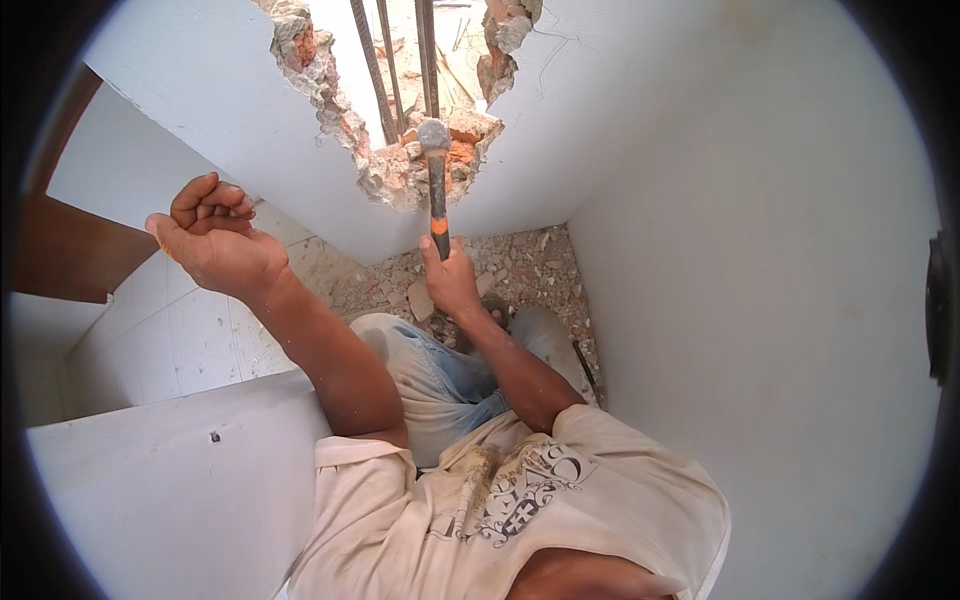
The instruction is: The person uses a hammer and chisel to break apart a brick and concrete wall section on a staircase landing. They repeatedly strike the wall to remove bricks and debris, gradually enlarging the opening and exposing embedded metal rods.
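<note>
The right hand (452, 280) has its grip clenched on a hammer (436, 180), whose head meets broken brick (455, 140) above; the left hand (215, 240) is fisted, holding nothing.

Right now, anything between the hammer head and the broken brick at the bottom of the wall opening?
Nothing visible. The right hand grips the hammer, whose head lies right at the broken brick edge. The steel bars stand just above and behind it. The left hand is raised well aside.

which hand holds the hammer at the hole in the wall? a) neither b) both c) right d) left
c: the right hand alone grips the hammer by its handle, head up at the broken wall hole; the left hand is a raised, empty fist.
</note>
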### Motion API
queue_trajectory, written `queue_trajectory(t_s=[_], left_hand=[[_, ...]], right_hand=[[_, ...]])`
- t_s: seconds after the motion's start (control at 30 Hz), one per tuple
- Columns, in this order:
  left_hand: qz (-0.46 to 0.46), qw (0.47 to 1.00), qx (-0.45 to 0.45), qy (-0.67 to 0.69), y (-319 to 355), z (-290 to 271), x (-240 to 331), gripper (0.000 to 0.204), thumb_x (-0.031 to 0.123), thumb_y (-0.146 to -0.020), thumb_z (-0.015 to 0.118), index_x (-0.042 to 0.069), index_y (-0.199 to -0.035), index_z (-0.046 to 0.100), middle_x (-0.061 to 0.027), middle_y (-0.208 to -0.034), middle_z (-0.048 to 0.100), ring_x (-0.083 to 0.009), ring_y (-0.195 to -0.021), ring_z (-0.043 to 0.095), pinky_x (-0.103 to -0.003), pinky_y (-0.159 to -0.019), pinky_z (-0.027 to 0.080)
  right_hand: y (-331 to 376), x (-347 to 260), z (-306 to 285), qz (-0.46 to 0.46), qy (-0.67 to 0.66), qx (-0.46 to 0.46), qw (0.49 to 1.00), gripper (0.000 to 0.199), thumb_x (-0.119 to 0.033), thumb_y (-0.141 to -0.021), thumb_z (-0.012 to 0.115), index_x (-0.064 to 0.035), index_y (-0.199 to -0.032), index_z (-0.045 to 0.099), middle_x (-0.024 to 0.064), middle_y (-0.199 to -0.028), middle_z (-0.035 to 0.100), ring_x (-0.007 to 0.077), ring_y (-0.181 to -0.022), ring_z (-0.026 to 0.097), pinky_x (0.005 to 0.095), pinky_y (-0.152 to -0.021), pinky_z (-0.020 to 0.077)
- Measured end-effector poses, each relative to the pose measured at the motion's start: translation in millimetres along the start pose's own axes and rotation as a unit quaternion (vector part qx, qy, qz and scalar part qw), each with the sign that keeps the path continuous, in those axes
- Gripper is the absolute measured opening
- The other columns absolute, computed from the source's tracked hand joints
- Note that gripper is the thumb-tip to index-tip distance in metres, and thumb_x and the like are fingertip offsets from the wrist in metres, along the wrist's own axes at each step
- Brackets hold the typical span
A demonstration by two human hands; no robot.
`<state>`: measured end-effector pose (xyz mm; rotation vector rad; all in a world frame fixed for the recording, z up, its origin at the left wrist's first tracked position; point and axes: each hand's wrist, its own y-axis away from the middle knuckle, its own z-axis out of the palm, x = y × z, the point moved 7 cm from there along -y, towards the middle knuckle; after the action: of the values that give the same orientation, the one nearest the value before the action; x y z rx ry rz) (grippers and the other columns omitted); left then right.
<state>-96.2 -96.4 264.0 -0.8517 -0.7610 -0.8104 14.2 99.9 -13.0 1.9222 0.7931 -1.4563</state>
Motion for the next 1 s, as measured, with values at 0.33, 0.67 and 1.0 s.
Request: queue_trajectory(t_s=[0.33,0.67,1.0], left_hand=[[-0.030,0.999,-0.021,0.001,3.3,2.1,-10.5,0.065,0.049,-0.100,0.024,0.002,-0.074,0.061,-0.0056,-0.054,0.052,-0.0143,-0.051,0.045,-0.025,-0.050,0.038],[-0.060,0.997,-0.042,-0.032,9.9,16.8,-28.8,0.057,0.043,-0.099,0.029,0.000,-0.079,0.060,-0.0057,-0.056,0.050,-0.0155,-0.056,0.044,-0.027,-0.054,0.036],[-0.079,0.993,-0.067,-0.056,17.9,20.5,-46.9,0.058,0.045,-0.100,0.029,0.001,-0.079,0.061,-0.0042,-0.058,0.051,-0.0142,-0.058,0.045,-0.026,-0.055,0.037]], right_hand=[[10.1,-16.2,-3.7,0.072,-0.093,0.004,0.993,0.043,-0.042,-0.093,0.052,-0.0009,-0.083,0.052,0.0054,-0.060,0.052,0.0167,-0.053,0.051,0.0345,-0.051,0.0425],[28.6,2.9,-0.1,0.143,-0.198,-0.034,0.969,0.013,-0.013,-0.085,0.059,-0.0037,-0.086,0.049,0.0006,-0.057,0.048,0.0111,-0.043,0.048,0.0275,-0.039,0.0389],[2.7,0.9,-5.0,0.162,-0.087,-0.089,0.979,0.019,-0.017,-0.082,0.053,-0.0014,-0.091,0.051,0.0026,-0.061,0.051,0.0155,-0.053,0.054,0.0322,-0.054,0.0458]])
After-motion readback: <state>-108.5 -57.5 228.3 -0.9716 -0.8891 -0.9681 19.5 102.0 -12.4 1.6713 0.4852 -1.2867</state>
